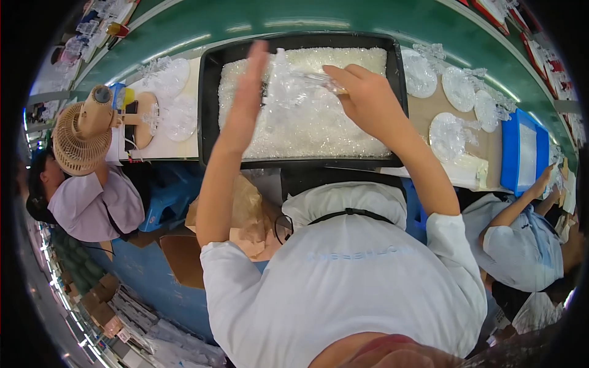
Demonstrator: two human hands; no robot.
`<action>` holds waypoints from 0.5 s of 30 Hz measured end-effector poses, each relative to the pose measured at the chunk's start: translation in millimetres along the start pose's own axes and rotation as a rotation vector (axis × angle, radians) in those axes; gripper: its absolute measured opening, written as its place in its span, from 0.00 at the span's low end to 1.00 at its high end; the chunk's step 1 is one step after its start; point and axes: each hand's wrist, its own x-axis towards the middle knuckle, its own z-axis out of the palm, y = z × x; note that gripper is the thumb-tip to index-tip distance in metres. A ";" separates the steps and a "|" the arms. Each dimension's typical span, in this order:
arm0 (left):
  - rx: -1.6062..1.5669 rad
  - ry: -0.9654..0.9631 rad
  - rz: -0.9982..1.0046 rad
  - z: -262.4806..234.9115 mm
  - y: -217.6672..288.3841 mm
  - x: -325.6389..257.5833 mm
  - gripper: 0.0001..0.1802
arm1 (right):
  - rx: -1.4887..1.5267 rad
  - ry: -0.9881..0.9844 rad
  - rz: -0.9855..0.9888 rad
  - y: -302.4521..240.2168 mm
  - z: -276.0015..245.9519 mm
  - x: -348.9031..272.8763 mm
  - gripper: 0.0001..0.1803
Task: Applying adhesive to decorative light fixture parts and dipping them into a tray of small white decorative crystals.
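Observation:
A black tray (300,164) filled with small clear beads (319,132) lies in front of me. Over its right half, my right hand (371,98) is closed on a clear plastic piece (316,81) that reaches left from the fingers. Its far end merges with a whitish, blurred shape (281,80), so I cannot tell its full outline. Seen edge-on above the tray's left part, my left hand (251,89) has its fingers stretched out and holds nothing. Motion blurs it, and it stays apart from the clear piece.
Clear plastic discs with figures (175,76) stand left of the tray, and several similar discs (446,138) to its right. A beige fan (80,132) is at the left, a blue bin (512,153) at the right. Co-workers sit on both sides. A cardboard box (183,260) is below.

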 end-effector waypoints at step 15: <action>0.139 -0.182 0.077 -8.1 -4.1 -2.8 0.38 | 0.165 -0.018 -0.127 5.7 1.5 24.6 0.13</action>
